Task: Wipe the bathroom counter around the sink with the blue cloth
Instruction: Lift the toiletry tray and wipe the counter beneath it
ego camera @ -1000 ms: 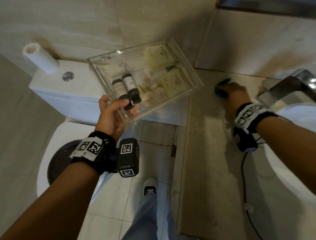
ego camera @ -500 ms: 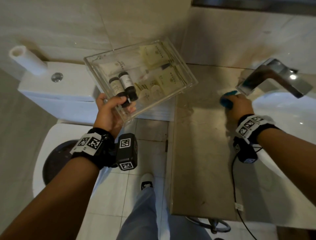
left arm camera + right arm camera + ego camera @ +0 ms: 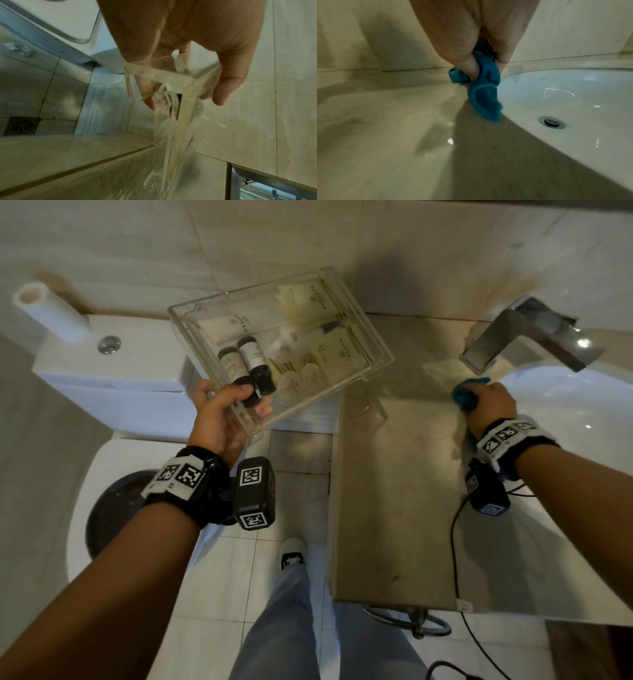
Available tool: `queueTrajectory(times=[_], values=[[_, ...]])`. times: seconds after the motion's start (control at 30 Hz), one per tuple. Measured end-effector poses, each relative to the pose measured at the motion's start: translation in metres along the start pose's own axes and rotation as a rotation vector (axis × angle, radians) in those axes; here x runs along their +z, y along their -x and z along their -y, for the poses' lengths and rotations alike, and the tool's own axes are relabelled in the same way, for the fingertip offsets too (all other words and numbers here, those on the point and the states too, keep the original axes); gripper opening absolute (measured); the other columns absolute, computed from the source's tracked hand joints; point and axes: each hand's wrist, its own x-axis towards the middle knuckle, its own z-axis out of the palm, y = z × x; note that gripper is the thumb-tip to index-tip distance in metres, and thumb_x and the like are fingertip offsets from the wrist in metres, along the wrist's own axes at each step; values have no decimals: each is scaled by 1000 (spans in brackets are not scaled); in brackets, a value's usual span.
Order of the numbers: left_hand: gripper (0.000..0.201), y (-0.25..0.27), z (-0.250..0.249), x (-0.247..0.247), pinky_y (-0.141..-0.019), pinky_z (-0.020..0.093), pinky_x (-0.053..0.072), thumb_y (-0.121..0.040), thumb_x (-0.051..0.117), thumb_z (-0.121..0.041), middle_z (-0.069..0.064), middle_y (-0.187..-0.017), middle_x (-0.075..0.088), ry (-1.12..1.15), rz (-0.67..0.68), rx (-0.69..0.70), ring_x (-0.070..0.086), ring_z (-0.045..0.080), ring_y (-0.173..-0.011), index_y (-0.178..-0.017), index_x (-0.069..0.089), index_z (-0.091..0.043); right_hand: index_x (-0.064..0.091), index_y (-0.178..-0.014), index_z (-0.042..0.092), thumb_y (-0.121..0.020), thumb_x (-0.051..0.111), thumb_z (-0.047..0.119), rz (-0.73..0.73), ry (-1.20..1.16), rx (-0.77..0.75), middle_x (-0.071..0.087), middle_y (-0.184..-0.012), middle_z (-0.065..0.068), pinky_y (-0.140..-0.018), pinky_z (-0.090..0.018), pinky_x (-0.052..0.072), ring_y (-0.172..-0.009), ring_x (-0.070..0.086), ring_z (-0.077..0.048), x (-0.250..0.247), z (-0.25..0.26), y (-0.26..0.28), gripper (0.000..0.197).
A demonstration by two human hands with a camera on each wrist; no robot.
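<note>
Nearest to the camera, a leg in light trousers point(image 3: 284, 621) and a shoe point(image 3: 292, 553) stand on the tiled floor point(image 3: 298, 505), beside the front edge of the counter point(image 3: 394, 508). A black cable point(image 3: 454, 542) hangs over that edge.

A little farther, the left hand point(image 3: 219, 419) holds one corner of a clear tray point(image 3: 363, 335) in the air, above the gap between the toilet point(image 3: 102, 446) and the counter. The thumb lies over the rim and the fingers are curled under the bottom; the left wrist view shows them point(image 3: 224, 86) through the clear wall point(image 3: 161, 75). The tray is tilted, and the held corner is the low one. Inside it lie two dark bottles point(image 3: 250, 364) and some pale packets point(image 3: 342, 356).

On the other side, the right hand point(image 3: 489, 405) is closed around the cloth point(image 3: 464, 395), which is bunched into a lump. In the right wrist view the fingers point(image 3: 471, 70) pinch the cloth point(image 3: 482, 94), and its loose end touches the counter point(image 3: 385, 121) just at the rim of the sink point(image 3: 573, 94). The drain point(image 3: 551, 122) lies in the bowl, well apart from the cloth.

Behind the right hand the tap point(image 3: 527, 337) stands at the back of the counter and reaches over the sink point(image 3: 582, 412). Behind the left hand is the cistern point(image 3: 113, 361) with a flush button point(image 3: 109, 344), and a paper roll point(image 3: 48, 309) leans at the wall.
</note>
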Motion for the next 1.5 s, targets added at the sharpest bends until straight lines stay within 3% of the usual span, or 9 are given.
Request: queueTrajectory(times=[0.27,0.47,0.63,0.77,0.87,1.0,1.1,1.33,1.5], values=[[39,11,12,9,-71,40,56,-86,48,5,3,-67,69,29,59,-34,58,32,-78,-109,27,-20,60,-124,13,-79,60,-2,242,-134,-356,50,-116,-19,-95,-24,33,-107,51,-37,18,38,67,47],[37,15,12,16,-67,36,56,-87,47,6,1,-67,69,0,85,-5,58,28,-71,-108,29,-18,46,-136,19,-85,52,3,63,-36,-116,44,-128,-21,-107,-46,33,-115,45,-45,-1,4,26,54],[41,12,13,14,-70,39,56,-84,51,5,7,-74,70,17,98,-4,61,30,-74,-112,32,-17,49,-134,17,-91,56,19,139,-109,-72,39,-136,-21,-107,-35,31,-120,42,-42,9,28,37,44],[42,5,14,16,-75,43,56,-83,52,6,6,-72,69,38,97,6,66,25,-67,-111,29,-15,59,-117,25,-83,64,17,342,-217,-224,50,-121,-17,-88,-37,42,-109,50,-35,30,65,75,35],[38,3,13,19,-76,43,56,-85,52,5,7,-78,68,16,48,0,68,29,-72,-108,30,-16,61,-104,13,-81,69,19,391,-422,-173,56,-106,-11,-70,-24,45,-93,55,-22,26,61,75,25],[37,3,16,15,-76,45,56,-83,54,2,16,-102,61,-18,43,-2,67,35,-85,-108,32,-16,59,-117,11,-86,60,10,143,-408,-46,51,-113,-11,-87,-21,40,-110,49,-30,4,18,49,31],[47,-2,20,14,-79,48,55,-79,58,1,17,-103,60,2,44,-8,67,36,-87,-114,31,-16,49,-133,14,-86,53,4,100,-140,5,39,-129,-20,-109,-36,30,-119,41,-42,-5,-8,47,48],[44,1,27,23,-74,45,58,-80,59,2,17,-102,61,-68,15,-34,67,38,-88,-108,32,-18,54,-129,19,-82,64,10,340,-132,-344,38,-107,-4,-89,-22,31,-106,46,-31,23,43,101,49],[44,5,30,29,-75,46,57,-82,58,3,16,-105,59,-70,28,-35,68,37,-87,-110,31,-18,55,-129,19,-80,54,-4,278,-143,-363,45,-121,-15,-100,-30,32,-110,46,-34,12,31,89,54]])
